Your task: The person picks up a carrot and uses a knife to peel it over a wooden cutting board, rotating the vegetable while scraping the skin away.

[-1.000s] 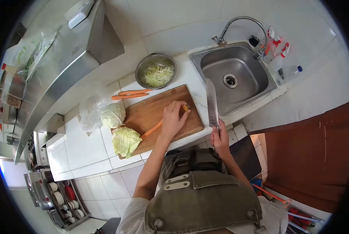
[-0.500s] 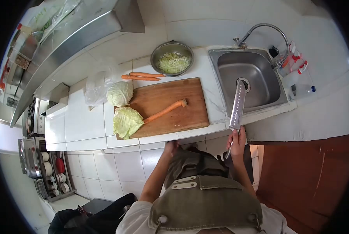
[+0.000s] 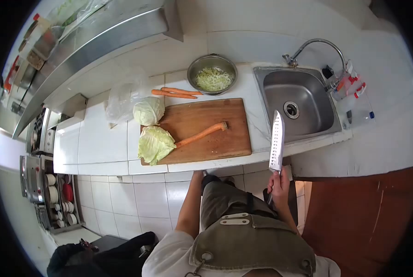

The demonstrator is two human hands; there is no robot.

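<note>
My right hand is closed round the handle of a large knife, its dimpled blade pointing up in front of the sink's edge. Of my left arm only the forearm shows; the hand is hidden beneath the counter edge. On the wooden cutting board a carrot lies diagonally, touching a loose cabbage piece at the board's left corner. A cabbage head rests just behind that piece. Two more carrots lie behind the board, near a metal bowl of shredded cabbage.
A steel sink with a curved faucet is right of the board. Bottles stand beyond it. A plastic bag lies left of the cabbage. Another person's dark sleeve shows at lower left, near a dish rack.
The view has shifted, so the counter appears slightly lower and to the right. My right hand has lowered a little with the knife. My left hand has gone out of sight under the counter edge.
</note>
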